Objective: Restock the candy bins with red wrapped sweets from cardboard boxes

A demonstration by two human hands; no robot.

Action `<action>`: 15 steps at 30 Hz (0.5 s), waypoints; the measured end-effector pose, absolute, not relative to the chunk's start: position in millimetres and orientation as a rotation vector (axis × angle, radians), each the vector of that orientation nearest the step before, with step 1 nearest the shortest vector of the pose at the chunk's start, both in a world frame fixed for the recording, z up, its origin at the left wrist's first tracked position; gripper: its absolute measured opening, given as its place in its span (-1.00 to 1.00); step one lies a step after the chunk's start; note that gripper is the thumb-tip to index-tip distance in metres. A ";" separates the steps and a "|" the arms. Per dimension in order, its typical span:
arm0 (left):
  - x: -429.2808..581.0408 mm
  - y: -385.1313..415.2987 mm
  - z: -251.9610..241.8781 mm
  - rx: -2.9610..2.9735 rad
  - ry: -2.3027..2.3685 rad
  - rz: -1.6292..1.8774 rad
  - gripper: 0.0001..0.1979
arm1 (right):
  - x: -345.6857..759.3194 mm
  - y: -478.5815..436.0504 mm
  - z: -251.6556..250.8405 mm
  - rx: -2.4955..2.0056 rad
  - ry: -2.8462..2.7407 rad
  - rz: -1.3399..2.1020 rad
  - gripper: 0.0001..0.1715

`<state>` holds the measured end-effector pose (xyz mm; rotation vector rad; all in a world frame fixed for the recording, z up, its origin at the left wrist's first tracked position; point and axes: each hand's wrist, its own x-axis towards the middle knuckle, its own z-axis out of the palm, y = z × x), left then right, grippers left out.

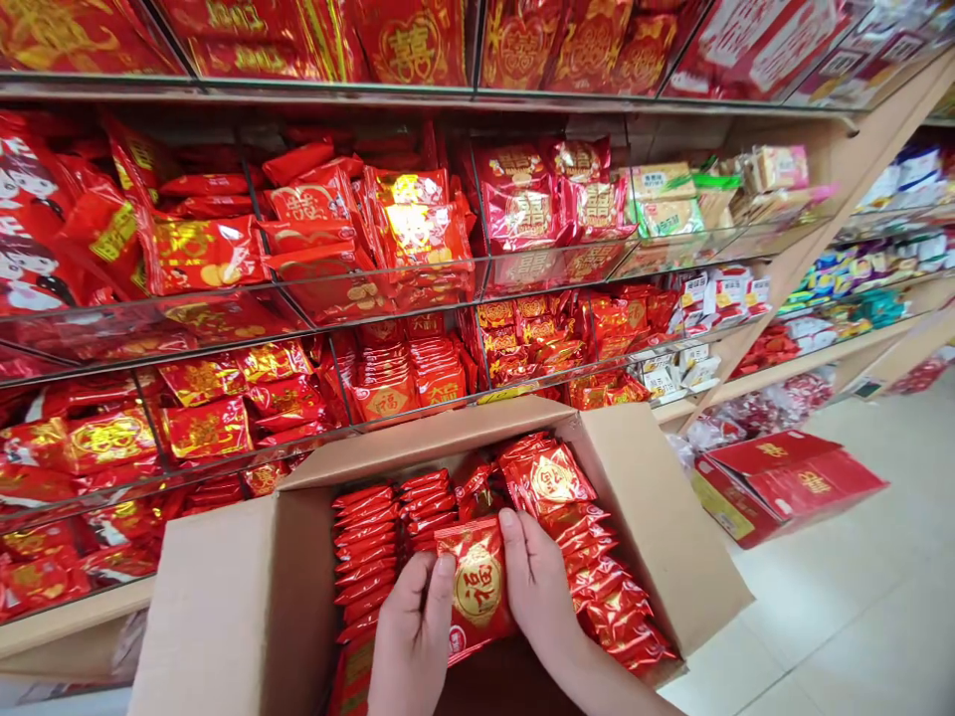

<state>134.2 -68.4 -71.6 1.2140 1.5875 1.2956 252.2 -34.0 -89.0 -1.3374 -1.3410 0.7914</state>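
Between my two hands is a red snack packet (pixel 478 589) with a round gold emblem, held above an open cardboard box (pixel 648 507). My left hand (pixel 413 626) pinches its left edge, thumb on top. My right hand (pixel 538 580) grips the upper right edge, thumb on the front. Inside the box, matching red packets stand in a stacked row (pixel 365 562) at the left. Another row of packets (pixel 597 572) runs down the right side, with one gold-marked packet (pixel 556 477) lying on top. My forearms and the held packet hide part of the box's inside.
Shelves with clear dividers rise behind the box, filled with red packets (pixel 205 249), pink packets (pixel 522 209) and pale green ones (pixel 668 204). A red carton (pixel 791 482) sits on the tiled floor (pixel 836 617) at the right. More stocked shelving (pixel 858 348) stands beyond.
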 end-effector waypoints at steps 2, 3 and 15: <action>125.7 -62.5 -63.6 1.291 1.589 1.211 -0.66 | 259.6 -31.0 -81.5 -1.283 -1.370 0.886 -0.59; 121.1 -58.6 -57.8 1.326 1.585 1.181 -0.66 | 264.4 -28.8 -75.1 -1.219 -1.396 0.959 -0.64; 131.7 -45.7 -35.6 0.515 1.182 1.595 -0.51 | 266.4 -21.7 -47.7 -1.020 -1.203 1.355 -0.70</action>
